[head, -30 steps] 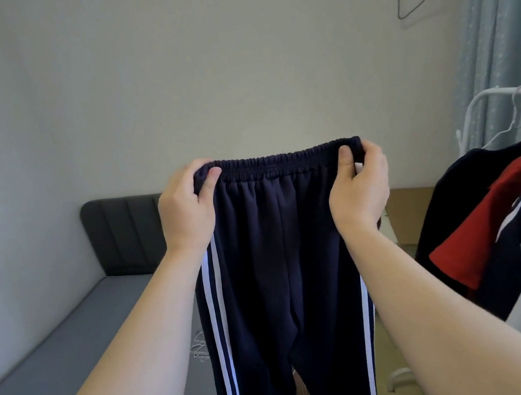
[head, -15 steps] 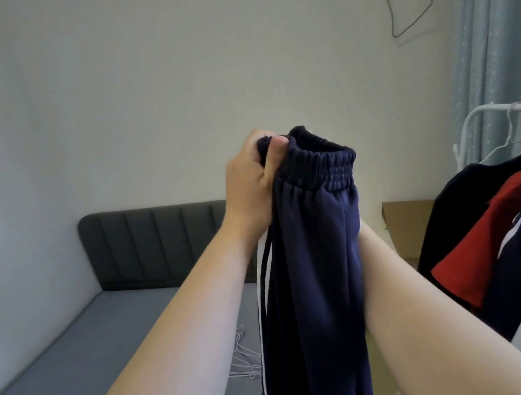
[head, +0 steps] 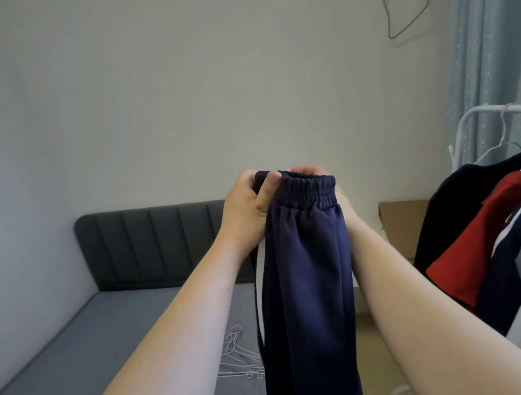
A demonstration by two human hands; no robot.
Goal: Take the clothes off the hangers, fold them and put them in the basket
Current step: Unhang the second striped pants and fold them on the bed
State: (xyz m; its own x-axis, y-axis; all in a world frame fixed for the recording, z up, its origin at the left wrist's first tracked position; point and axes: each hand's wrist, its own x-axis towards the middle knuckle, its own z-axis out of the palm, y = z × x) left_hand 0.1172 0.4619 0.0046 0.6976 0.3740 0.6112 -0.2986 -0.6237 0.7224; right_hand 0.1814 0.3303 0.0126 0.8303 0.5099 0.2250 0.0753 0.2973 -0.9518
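Since a second ago our hands have met, so the trousers (head: 302, 276) hang doubled lengthwise beside the bed (head: 76, 380). Our left hand (head: 245, 208) and the half-hidden right hand (head: 308, 171) both keep a closed grip on the waistband (head: 311, 191); if either slackens, the halves may slip apart.

Left of grip on trousers (head: 302, 276): open air above bed (head: 76, 380). Below-left: hangers (head: 240, 357). Right: rack (head: 480, 108), hung clothes (head: 459, 254) near.
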